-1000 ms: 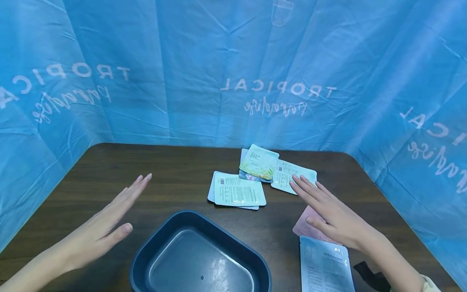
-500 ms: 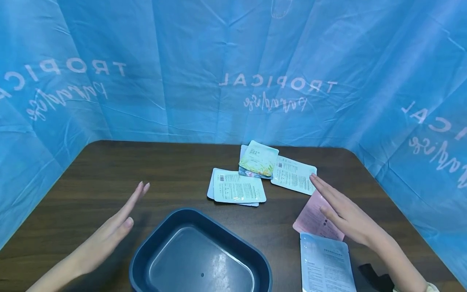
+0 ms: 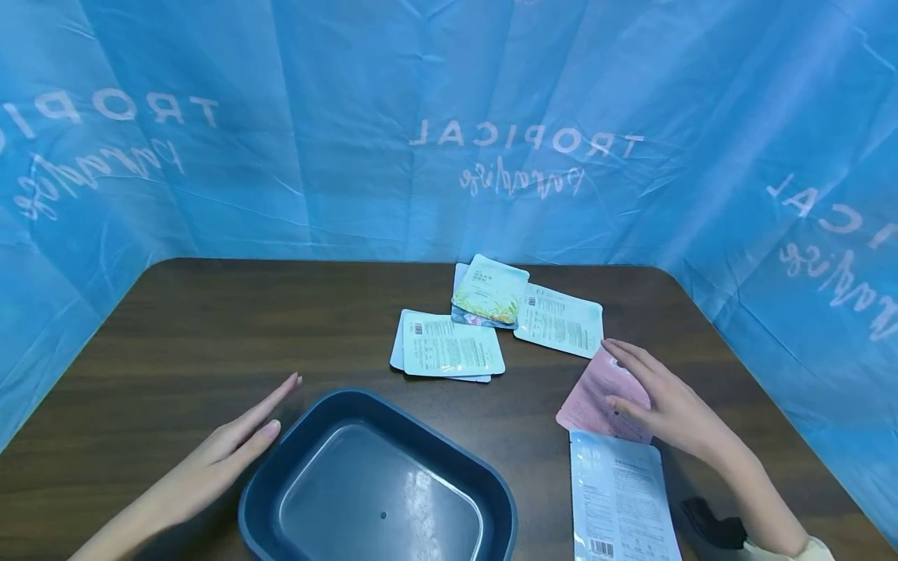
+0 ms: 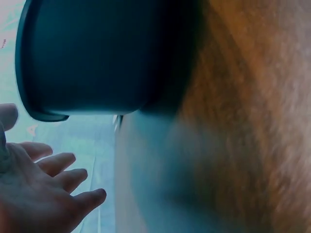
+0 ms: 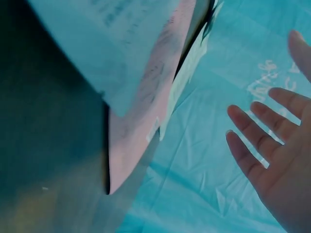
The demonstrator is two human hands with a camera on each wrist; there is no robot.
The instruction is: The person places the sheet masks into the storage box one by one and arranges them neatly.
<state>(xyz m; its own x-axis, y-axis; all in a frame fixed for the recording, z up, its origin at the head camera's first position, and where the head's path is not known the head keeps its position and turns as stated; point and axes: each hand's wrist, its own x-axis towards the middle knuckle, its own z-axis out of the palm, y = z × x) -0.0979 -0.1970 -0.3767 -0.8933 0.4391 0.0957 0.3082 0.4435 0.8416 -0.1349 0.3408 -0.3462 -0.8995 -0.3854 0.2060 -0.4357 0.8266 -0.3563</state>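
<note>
My left hand (image 3: 210, 463), fingers straight and holding nothing, is beside the left rim of a dark blue plastic basin (image 3: 379, 475). In the left wrist view its fingers spread below the basin's wall (image 4: 92, 58). Over the right part of a pink sachet (image 3: 606, 397) hovers my right hand (image 3: 673, 409), its fingers extended and slightly bent. The right wrist view shows this hand (image 5: 277, 145) with nothing in it, apart from the pink sachet (image 5: 133, 141). A larger light blue sachet (image 3: 620, 499) lies in front, overlapping the pink one's near edge.
Pale green and blue sachets (image 3: 456, 347) lie in a stack behind the basin. Another small green sachet (image 3: 491, 288) sits farther back, overlapping a white-green printed sachet (image 3: 560, 319). A black strap-like object (image 3: 712, 526) is near my right wrist. Blue printed curtains (image 3: 351, 156) enclose the dark wooden table (image 3: 281, 312).
My right hand has moved to the right and lowered from near the white-green sachet to over the pink sachet. My left hand has come down closer to the basin's rim. The view has tilted slightly downward.
</note>
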